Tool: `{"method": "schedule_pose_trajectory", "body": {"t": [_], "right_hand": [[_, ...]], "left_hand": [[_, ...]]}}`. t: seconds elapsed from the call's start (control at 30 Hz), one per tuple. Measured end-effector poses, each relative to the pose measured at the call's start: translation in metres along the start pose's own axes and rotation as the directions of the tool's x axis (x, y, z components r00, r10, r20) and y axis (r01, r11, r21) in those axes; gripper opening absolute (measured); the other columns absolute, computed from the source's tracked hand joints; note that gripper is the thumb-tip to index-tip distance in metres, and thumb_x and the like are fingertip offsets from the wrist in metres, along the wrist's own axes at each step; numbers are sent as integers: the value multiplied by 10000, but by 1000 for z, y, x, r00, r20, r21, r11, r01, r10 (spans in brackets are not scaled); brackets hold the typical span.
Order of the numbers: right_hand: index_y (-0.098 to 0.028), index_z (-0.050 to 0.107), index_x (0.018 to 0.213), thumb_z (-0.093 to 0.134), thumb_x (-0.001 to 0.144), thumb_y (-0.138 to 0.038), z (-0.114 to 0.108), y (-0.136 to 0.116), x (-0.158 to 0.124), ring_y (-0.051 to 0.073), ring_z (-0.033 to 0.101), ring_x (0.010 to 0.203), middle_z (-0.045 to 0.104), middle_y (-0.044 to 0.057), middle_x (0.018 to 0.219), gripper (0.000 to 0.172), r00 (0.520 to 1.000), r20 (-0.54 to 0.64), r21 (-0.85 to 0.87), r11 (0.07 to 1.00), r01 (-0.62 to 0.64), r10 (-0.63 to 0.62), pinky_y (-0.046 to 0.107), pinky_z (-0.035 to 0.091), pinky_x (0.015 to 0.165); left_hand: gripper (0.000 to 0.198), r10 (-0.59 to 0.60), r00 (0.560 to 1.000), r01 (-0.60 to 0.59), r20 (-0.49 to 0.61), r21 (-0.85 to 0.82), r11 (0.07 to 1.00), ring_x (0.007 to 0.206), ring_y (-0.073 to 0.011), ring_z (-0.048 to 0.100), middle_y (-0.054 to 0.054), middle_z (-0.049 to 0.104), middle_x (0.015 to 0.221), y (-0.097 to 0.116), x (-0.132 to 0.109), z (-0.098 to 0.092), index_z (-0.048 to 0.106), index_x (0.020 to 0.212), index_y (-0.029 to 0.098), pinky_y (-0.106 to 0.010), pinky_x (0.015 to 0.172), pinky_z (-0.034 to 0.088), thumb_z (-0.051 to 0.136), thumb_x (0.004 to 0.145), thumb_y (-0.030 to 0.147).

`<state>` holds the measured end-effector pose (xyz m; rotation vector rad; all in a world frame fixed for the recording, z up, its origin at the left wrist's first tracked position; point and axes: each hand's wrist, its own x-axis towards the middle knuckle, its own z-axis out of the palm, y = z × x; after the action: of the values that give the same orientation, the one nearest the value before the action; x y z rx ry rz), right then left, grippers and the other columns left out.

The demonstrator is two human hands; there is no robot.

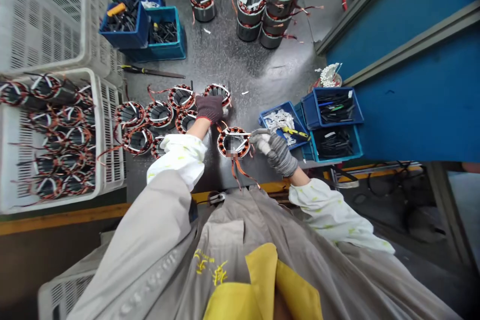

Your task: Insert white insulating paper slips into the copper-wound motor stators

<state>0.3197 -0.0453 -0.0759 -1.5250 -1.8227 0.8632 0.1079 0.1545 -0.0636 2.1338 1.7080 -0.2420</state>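
1 yel. collar [263, 275], then 2 hands [210, 109] [276, 152] w/ 1 stator [224, 146] btwn.

Wound ring-shaped core [233, 144], upright on the table [258, 72], open-topped, orange leads [235, 164] trailing, white strip [239, 134] apparently across its rim.

An industrial workshop
Wire-wound metal rings [232, 139] crowd a tabletop [225, 55] and white crate [111, 135], near blue parts bins [125, 40].
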Motion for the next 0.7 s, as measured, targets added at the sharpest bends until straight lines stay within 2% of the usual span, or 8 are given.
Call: {"method": "schedule_pose_trajectory", "body": {"t": [0.1,0.17,0.23,0.33,0.43,0.53,0.6,0.7], "right_hand": [[-201,858,1285,521,1081,-267,12,-17,9,333,682,1392,759,161,1504,399,969,241,-181,978,103,-58,559,506,1266],[-166,828,1374,570,1061,-242,16,-22,18,372,628,1463,684,190,1619,413,908,419,-322,931,170,-21,588,450,1304],[-144,807,1418,580,1056,-226,17,-24,28,400,585,1505,632,203,1677,435,854,520,-419,879,226,29,597,419,1314],[-133,796,1435,585,1055,-225,17,-23,40,413,592,1483,661,206,1640,444,817,573,-481,833,274,62,576,431,1287],[-115,815,1384,645,1022,-228,13,-21,46,410,638,1407,723,226,1534,416,803,593,-486,820,302,56,561,457,1256],[-126,815,1372,635,1037,-243,10,-24,43,388,642,1390,727,219,1522,398,804,594,-482,814,323,33,543,452,1251],[-148,806,1386,583,1090,-296,13,-30,40,373,644,1375,730,201,1524,399,819,573,-489,810,323,19,532,455,1234],[-142,821,1332,607,1116,-423,29,-42,38,402,643,1350,750,209,1488,413,855,517,-525,804,278,42,571,454,1213]], "left_hand": [[364,48,998,-47,-44,11,999,1428,-452,627,-211,779,1420,-1,-13,-6,770,1320,150,-670,1250,369,725,1009,334],[387,105,976,-129,-192,-113,985,1422,-371,640,-176,759,1476,-9,-43,-18,721,1420,173,-565,1237,446,626,1076,322],[396,164,958,-231,-237,-292,928,1274,-272,726,-107,792,1410,-16,-78,-25,691,1464,225,-432,1143,549,558,1106,327],[343,367,929,-303,53,-463,833,1020,-233,795,-45,846,1165,-18,-115,-17,770,1322,248,-361,974,627,644,1009,311],[324,437,845,-326,310,-349,879,1079,-285,808,-61,856,1164,-7,-120,10,812,1191,247,-380,1004,623,711,884,248],[318,371,880,-284,297,-297,912,1106,-329,803,-109,854,1174,-3,-116,33,798,1153,236,-410,1006,613,735,841,234],[324,310,926,-203,216,-409,890,1024,-308,797,-104,850,1119,-11,-119,43,781,1150,232,-396,941,621,778,829,269],[317,151,986,-60,72,-693,719,791,-217,733,-54,820,971,-30,-131,52,750,1137,216,-342,779,616,794,843,327]]}}
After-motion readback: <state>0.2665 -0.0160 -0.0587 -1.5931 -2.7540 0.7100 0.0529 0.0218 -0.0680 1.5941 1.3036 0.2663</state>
